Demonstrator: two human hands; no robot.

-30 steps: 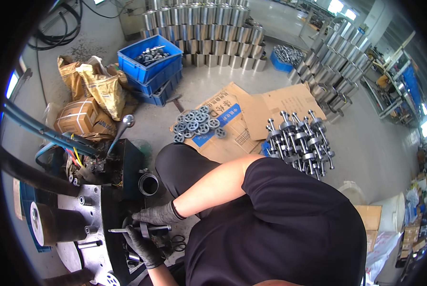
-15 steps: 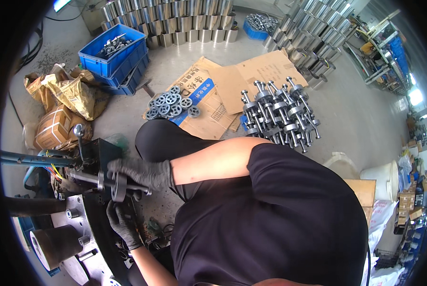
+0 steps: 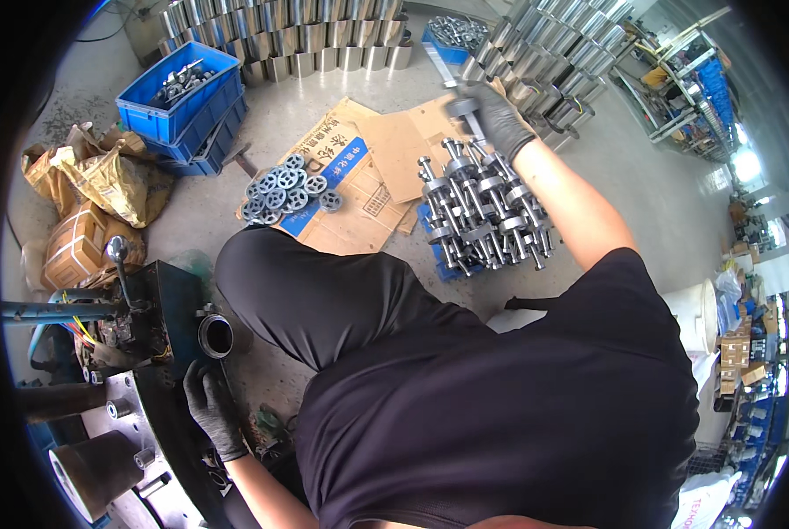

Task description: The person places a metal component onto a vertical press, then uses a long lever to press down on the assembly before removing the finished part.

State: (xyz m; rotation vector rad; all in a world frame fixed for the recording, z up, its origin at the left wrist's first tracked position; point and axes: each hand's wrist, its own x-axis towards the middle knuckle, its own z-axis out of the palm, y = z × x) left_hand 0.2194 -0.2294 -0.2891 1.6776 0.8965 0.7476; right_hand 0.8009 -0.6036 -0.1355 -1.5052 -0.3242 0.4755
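— What's changed since half a second ago?
— The right hand (image 3: 493,119) has left the press and swung out over the pile of steel shafts (image 3: 483,212), fist closed around one shaft (image 3: 461,108).
— And the left hand (image 3: 208,407)?
— Flat, fingers spread on the machine (image 3: 161,309) below its empty socket (image 3: 215,336). Judging by the stack, many shafts remain.

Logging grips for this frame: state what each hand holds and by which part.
Right hand grips a metal shaft near its upper end, above the shaft pile. Left hand rests on the dark machine, holding nothing.
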